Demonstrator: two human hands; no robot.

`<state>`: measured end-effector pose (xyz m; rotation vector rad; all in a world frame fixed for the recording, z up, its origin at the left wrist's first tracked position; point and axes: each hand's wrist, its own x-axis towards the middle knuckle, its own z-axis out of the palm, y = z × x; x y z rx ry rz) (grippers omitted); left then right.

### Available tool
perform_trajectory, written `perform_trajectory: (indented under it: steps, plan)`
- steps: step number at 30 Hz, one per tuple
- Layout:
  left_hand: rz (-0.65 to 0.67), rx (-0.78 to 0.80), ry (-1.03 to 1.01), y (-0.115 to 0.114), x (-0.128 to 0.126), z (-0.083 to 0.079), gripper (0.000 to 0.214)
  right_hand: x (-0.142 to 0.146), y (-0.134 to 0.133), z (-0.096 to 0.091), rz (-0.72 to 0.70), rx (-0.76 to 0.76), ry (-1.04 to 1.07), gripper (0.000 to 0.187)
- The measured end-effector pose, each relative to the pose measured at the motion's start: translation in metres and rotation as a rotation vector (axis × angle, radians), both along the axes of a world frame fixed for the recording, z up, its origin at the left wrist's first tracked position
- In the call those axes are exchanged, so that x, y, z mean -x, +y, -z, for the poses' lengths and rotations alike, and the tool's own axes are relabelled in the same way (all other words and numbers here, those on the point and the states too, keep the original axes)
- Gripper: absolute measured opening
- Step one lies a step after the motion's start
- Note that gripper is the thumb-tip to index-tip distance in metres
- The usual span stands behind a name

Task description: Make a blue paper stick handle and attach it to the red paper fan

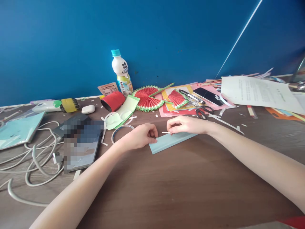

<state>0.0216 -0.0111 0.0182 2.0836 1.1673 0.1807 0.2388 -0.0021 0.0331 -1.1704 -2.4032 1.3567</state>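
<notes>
A folded strip of light blue paper (pixel 170 141) lies on the brown table (pixel 181 187) in the middle of the view. My left hand (pixel 140 136) is curled into a pinch at the strip's left end. My right hand (pixel 184 125) rests on the strip's upper edge with its fingers pressed together on the paper. A thin white paper sliver (pixel 166 132) sits between the two hands.
Behind the hands lie red-and-green pleated paper fans (pixel 148 98), scissors (pixel 204 112), a black phone (pixel 209 96), a drink bottle (pixel 122 74) and a red roll (pixel 112 101). A tablet (pixel 81 143) and white cables (pixel 35 159) lie left; printed sheets (pixel 257 92) lie right.
</notes>
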Motion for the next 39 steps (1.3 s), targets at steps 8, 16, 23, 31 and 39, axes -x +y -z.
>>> perform_trajectory:
  steps: [8,16,23,31,39]
  plan:
    - [0.011,0.016,0.012,0.003,0.0,-0.001,0.009,0.01,0.0,0.016,-0.089,-0.253,-0.093,0.023]
    - [0.087,-0.006,0.029,0.0,-0.001,-0.002,0.01,0.008,-0.002,0.009,-0.063,-0.133,-0.168,0.023]
    - [0.093,-0.054,0.03,0.0,-0.003,0.001,0.013,0.009,-0.005,0.008,-0.057,-0.078,-0.225,0.028]
    - [0.095,-0.058,0.037,0.0,-0.003,0.003,0.01,0.012,-0.007,0.007,-0.029,-0.128,-0.238,0.026]
    - [0.097,-0.059,0.038,-0.001,-0.004,0.0,0.011,0.016,-0.009,0.006,-0.008,-0.182,-0.246,0.024]
